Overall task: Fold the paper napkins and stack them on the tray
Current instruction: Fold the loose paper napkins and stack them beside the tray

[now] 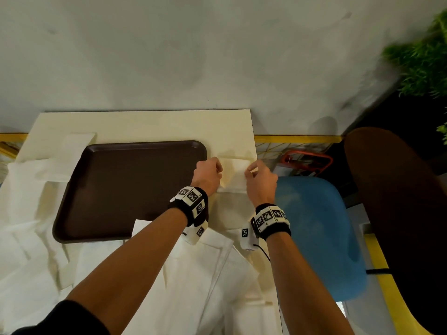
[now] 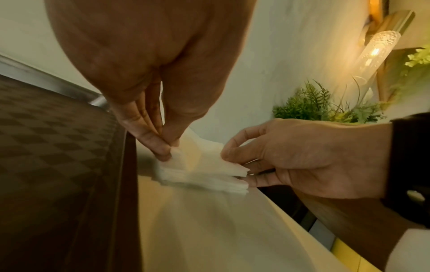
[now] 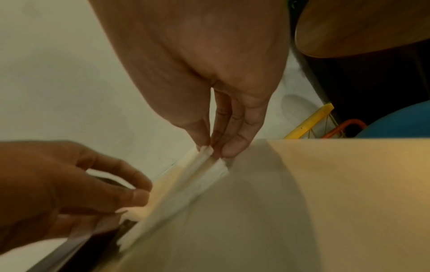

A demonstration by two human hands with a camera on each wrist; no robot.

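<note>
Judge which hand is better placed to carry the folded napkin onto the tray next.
Left, probably. The left hand pinches the napkin corner nearest the tray, right beside its rim. The right hand pinches the far corner, near the table edge.

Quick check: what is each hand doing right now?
Left hand: pinching the napkin's left corner.
Right hand: pinching the same napkin's right corner.

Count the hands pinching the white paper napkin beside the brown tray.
2. The left hand pinches the white paper napkin's corner nearest the brown plastic tray; the right hand pinches its opposite corner.
</note>
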